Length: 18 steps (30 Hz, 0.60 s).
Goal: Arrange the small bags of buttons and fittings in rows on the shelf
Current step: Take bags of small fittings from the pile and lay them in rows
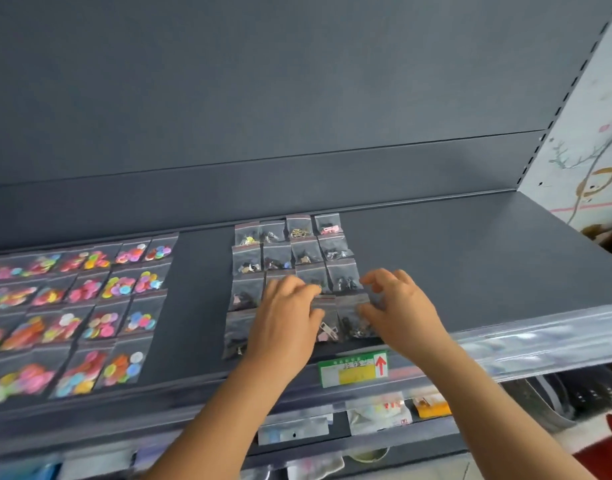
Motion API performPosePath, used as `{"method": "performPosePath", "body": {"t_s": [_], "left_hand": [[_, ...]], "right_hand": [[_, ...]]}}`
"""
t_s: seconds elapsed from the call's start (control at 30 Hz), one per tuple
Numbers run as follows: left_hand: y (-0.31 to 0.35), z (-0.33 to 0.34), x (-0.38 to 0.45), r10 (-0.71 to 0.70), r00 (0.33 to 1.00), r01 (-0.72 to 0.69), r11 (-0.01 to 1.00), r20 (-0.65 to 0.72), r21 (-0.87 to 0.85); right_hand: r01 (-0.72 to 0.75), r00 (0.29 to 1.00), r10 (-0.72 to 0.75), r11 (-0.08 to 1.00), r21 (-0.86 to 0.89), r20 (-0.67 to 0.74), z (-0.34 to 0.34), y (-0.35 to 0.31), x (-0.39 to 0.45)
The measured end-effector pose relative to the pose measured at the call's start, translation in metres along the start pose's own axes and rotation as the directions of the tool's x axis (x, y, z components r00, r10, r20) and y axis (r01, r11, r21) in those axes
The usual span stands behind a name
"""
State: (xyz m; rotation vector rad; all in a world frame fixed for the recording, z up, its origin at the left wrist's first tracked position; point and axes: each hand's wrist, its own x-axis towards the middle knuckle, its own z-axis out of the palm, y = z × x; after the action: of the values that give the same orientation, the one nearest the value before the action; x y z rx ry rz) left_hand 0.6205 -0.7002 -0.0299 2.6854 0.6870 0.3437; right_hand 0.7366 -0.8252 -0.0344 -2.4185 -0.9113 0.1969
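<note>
Bags of dark fittings lie in rows under the flat left hand and the loosely curled, empty right hand.

Head camera looks down, close, onto the shelf.

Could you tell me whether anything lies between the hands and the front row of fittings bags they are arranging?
Nothing visible does. The left hand and right hand are already over the front fittings bags on the shelf.

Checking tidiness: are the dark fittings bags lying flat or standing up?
Flat. The fittings bags lie face up on the shelf in rows, edges nearly touching.
</note>
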Motion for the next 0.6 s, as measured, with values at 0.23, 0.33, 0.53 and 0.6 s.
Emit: {"method": "performPosePath", "body": {"t_s": [0.23, 0.33, 0.53, 0.6], "left_hand": [[-0.0027, 0.0041, -0.0125, 0.064, 0.989, -0.067, 0.998, 0.135, 0.017], [-0.0018, 0.0037, -0.0122, 0.061, 0.986, -0.066, 0.997, 0.154, 0.028], [-0.0007, 0.0064, -0.0088, 0.035, 0.983, -0.048, 0.997, 0.179, 0.067], [0.0, 0.0069, -0.0086, 0.029, 0.982, -0.044, 0.996, 0.185, 0.078]], "right_hand": [[0.215, 0.968, -0.204, 0.974, -0.069, 0.148, 0.0062, -0.0009, -0.002], [0.214, 0.968, -0.198, 0.972, -0.097, 0.156, 0.0083, 0.0002, 0.0013], [0.242, 0.959, -0.219, 0.963, -0.118, 0.183, 0.0077, 0.0004, 0.0048], [0.258, 0.952, -0.231, 0.959, -0.121, 0.199, 0.0069, 0.0011, 0.0048]]}}
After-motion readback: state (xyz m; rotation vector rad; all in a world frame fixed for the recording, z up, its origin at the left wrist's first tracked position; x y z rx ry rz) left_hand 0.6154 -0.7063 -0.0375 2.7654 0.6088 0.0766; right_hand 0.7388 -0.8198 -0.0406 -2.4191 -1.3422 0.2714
